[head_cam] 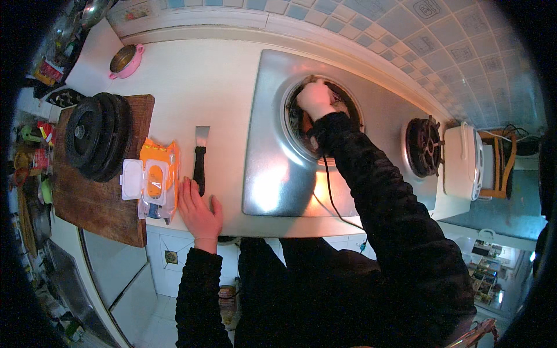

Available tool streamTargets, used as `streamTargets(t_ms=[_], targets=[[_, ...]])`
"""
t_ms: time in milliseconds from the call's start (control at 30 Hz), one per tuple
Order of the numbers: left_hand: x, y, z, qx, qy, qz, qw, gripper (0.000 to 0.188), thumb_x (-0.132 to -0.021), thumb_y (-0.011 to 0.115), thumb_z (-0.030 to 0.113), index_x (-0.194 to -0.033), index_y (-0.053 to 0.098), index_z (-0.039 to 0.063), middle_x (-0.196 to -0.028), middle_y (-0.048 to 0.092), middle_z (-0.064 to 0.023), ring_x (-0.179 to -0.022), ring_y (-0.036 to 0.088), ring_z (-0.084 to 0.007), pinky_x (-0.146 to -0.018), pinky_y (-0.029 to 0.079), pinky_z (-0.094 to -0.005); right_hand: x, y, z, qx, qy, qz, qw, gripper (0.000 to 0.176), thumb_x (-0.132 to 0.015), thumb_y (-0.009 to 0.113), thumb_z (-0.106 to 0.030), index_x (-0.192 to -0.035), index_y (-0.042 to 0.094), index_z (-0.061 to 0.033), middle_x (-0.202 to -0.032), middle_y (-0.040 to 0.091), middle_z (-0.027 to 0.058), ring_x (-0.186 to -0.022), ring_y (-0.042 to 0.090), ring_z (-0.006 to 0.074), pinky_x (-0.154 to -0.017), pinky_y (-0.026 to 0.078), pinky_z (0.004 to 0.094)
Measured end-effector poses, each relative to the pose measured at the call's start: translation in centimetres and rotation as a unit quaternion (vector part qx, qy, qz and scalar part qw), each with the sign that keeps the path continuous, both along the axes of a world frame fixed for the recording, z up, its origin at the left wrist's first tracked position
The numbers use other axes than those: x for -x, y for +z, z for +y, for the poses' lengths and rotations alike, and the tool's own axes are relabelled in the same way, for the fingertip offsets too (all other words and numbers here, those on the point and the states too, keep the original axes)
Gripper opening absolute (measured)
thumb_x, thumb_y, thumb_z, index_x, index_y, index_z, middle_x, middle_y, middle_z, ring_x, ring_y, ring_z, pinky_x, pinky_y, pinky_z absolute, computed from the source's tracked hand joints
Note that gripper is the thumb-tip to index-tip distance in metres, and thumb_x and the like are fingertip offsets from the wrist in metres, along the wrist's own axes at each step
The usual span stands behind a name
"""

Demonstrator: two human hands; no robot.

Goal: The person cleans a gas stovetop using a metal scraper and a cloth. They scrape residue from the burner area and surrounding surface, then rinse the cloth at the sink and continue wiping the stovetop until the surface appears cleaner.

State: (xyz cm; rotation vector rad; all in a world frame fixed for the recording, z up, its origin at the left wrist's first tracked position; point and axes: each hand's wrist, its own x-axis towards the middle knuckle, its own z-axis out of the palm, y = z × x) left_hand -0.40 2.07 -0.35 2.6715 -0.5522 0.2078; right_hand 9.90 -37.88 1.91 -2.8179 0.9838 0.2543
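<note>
My right hand (316,99) reaches into the round burner well (285,108) of a stainless steel gas cooktop (270,174). Its fingers are curled over something brownish, perhaps a wipe, that is too hidden to name. My left hand (201,215) rests on the counter edge with nothing in it, fingers spread, close to the handle of a scraper (199,167) with a black grip and metal blade. Beside its fingertips lies an orange pack of wet wipes (172,161), its white lid flipped up. A dark cable hangs by my right wrist across the cooktop.
Black burner parts (93,135) are stacked on a wooden cutting board (100,204) at the left. A pink pot (126,61) stands behind. The second burner with its pan support (422,148) is at the right, next to a white appliance (462,161). A tiled wall (400,39) runs behind.
</note>
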Motion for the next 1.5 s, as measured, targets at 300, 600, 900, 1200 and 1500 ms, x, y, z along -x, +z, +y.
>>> streamTargets(t_ms=[300,600,900,1200,1500], targets=[[0.0,-0.2,-0.2,-0.013,0.0,-0.016,1.0,0.061,-0.083,0.06,0.023,-0.134,0.041,-0.003,-0.146,0.038,-0.0189,-0.136,0.033,-0.0376,-0.114,0.024,-0.0505,6.8,1.3,2.5,-0.057,0.308,-0.082,0.946,0.026,-0.071,0.052,-0.005,-0.086,0.072,0.0003,-0.112,0.06,0.0172,-0.107,0.053,0.0367,-0.095,0.044,0.0416],[0.0,0.1,-0.2,-0.037,0.0,-0.013,0.999,0.06,-0.083,0.061,0.022,-0.134,0.041,-0.003,-0.145,0.039,-0.0187,-0.136,0.034,-0.0373,-0.113,0.026,-0.0503,13.2,4.5,0.4,-0.127,0.463,-0.009,0.877,0.029,-0.071,0.057,-0.007,-0.096,0.071,-0.001,-0.102,0.067,0.0153,-0.094,0.061,0.0343,-0.087,0.05,0.0424],[0.0,-0.1,-0.2,-0.037,-0.006,-0.019,0.999,0.061,-0.084,0.06,0.021,-0.135,0.04,-0.004,-0.146,0.038,-0.019,-0.135,0.035,-0.0382,-0.113,0.027,-0.0501,8.8,8.0,-2.8,-0.558,-0.042,-0.281,0.78,0.025,-0.089,0.056,-0.008,-0.111,0.065,-0.0002,-0.086,0.067,0.0095,-0.075,0.06,0.015,-0.068,0.05,0.032],[0.0,-0.2,-0.1,-0.018,-0.019,-0.03,0.999,0.061,-0.083,0.061,0.021,-0.135,0.04,-0.003,-0.146,0.039,-0.0192,-0.134,0.035,-0.0385,-0.112,0.026,-0.0505,4.6,-0.5,2.9,-0.024,0.144,-0.151,0.978,0.026,-0.072,0.056,-0.003,-0.095,0.068,-0.0016,-0.104,0.061,0.0181,-0.106,0.055,0.038,-0.09,0.049,0.0447],[-0.1,-0.1,-0.2,-0.023,-0.016,-0.031,0.999,0.06,-0.083,0.061,0.021,-0.134,0.041,-0.002,-0.144,0.041,-0.0181,-0.135,0.035,-0.0377,-0.112,0.026,-0.0505,12.7,2.4,0.7,0.075,0.501,-0.073,0.859,0.011,-0.068,0.06,-0.016,-0.074,0.068,-0.0104,-0.089,0.063,0.003,-0.092,0.057,0.0231,-0.083,0.045,0.0361]])
